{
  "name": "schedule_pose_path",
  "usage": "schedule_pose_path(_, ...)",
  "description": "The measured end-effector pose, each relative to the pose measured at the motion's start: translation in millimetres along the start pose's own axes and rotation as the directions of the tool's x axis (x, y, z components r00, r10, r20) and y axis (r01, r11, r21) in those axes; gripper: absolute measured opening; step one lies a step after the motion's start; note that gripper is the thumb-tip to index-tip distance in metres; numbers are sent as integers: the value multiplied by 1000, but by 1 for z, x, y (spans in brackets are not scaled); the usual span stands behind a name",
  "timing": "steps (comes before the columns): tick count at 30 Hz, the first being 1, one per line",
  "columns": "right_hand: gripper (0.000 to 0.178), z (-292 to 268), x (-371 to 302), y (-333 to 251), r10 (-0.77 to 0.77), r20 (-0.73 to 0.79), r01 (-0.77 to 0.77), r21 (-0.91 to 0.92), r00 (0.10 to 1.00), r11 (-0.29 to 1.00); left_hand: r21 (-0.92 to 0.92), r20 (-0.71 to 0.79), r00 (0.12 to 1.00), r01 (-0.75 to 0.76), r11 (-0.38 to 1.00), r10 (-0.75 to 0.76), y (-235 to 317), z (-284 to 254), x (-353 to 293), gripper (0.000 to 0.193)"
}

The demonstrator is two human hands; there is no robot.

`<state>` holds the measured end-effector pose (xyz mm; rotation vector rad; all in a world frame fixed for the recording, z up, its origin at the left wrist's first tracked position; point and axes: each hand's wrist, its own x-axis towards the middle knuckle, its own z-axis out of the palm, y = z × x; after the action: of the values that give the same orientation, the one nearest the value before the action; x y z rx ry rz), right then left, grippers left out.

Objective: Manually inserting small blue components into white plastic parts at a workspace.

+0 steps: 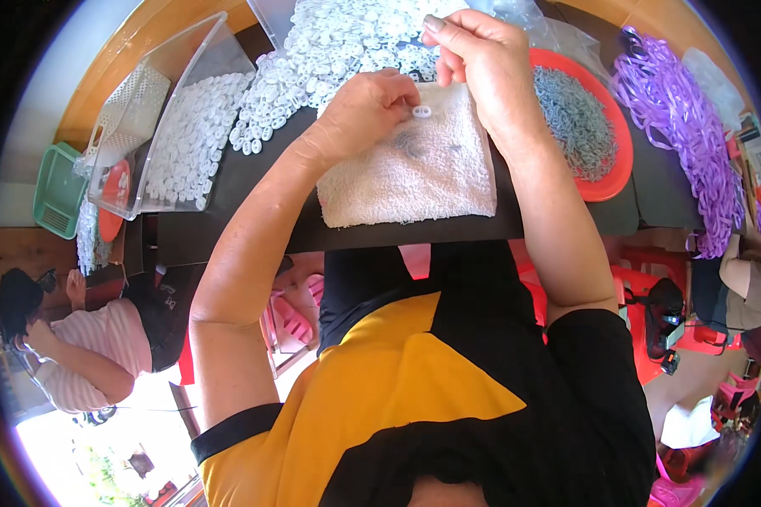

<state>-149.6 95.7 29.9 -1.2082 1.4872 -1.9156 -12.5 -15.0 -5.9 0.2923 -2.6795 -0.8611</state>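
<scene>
My left hand (368,108) is curled over a white terry towel (410,190). At its fingertips is a small white oval plastic piece with two holes (421,111), which the thumb and fingers seem to pinch. Farther up and to the right, my right hand (486,63) is raised over the towel's far right corner. Its thumb and fingers are drawn together; anything between them is too small to make out. Faint grey smudges mark the middle of the towel. Just beyond both hands spreads a big heap of similar white oval pieces (313,63).
On the right, a red round tray (621,160) holds many small grey-blue pieces (577,127). Purple ribbons (681,127) are piled past it. A clear bin (131,198) of white pieces stands tilted at left, near a green basket (55,190). Another person (101,346) sits left.
</scene>
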Motion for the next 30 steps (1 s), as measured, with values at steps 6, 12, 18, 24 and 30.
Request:
schedule_pose_path(6, 21, 2, 0, 4, 26, -6, -26, -18, 1000, 1000, 5, -7, 997, 76, 997, -76, -1, 3, 0, 12)
schedule_pose_path(12, 21, 2, 1, 7, 51, 8, -50, -25, 999, 998, 150, -91, 995, -17, 988, 31, -3, 12, 2, 12)
schedule_pose_path(18, 11, -2, 4, 6, 126, 84, -116, -109, 988, 987, -691, -41, 905, 281, 666, -424, 10, -8, -2, 11)
schedule_pose_path(24, 16, -4, 6, 29, -57, 235, 105, -195, 970, 975, -904, 77, 912, 234, 357, -403, 10, -18, -7, 14)
schedule_pose_path(30, 17, 5, 1, 21, -33, 318, 75, -119, 948, 990, -934, 36, 920, 170, 316, -390, 5, -16, -11, 13)
